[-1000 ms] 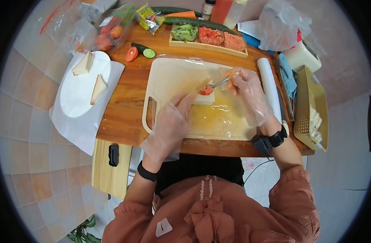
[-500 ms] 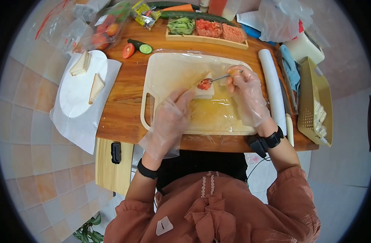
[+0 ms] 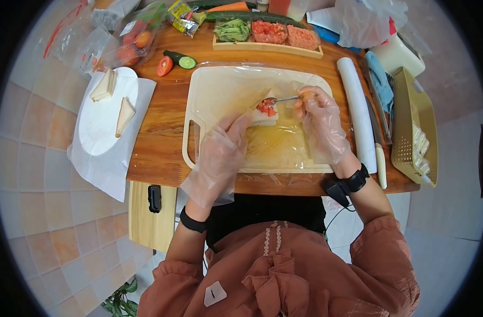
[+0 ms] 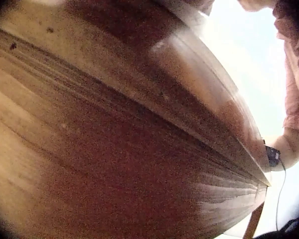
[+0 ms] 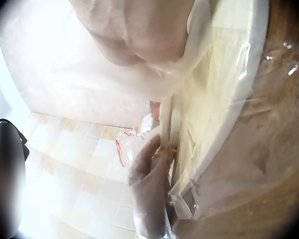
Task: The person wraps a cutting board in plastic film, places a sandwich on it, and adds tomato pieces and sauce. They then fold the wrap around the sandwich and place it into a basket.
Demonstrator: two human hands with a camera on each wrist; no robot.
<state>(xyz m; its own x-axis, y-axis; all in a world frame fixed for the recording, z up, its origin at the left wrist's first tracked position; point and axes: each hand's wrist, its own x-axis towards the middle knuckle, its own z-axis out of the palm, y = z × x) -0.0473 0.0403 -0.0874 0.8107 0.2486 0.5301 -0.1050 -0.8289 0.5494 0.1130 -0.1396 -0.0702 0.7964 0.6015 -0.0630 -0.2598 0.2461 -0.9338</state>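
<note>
My gloved right hand (image 3: 323,121) holds a metal spoon (image 3: 287,99) by its handle, with the bowl over a piece of white bread (image 3: 263,120). Red diced tomato (image 3: 268,109) shows at the spoon's bowl and on the bread. The gloved left hand (image 3: 221,150) pinches the bread at its left side. In the right wrist view the left hand's fingers (image 5: 154,172) are at the edge of the upright-looking bread slices (image 5: 165,124). Under both hands lies a cream cutting board (image 3: 199,90) covered in clear film. The left wrist view shows mostly wood.
A wooden tray (image 3: 252,48) behind the board carries boxes of shredded cucumber, diced tomato and a pink filling. At left, a white plate (image 3: 96,134) bears sandwich wedges (image 3: 125,117). A white roll (image 3: 356,113), a knife (image 3: 379,150) and a basket (image 3: 405,148) stand right.
The spoon's bowl has tipped over the bread, and diced tomato now lies spread on it. Both hands stay in about the same place while the head view shifts slightly.
</note>
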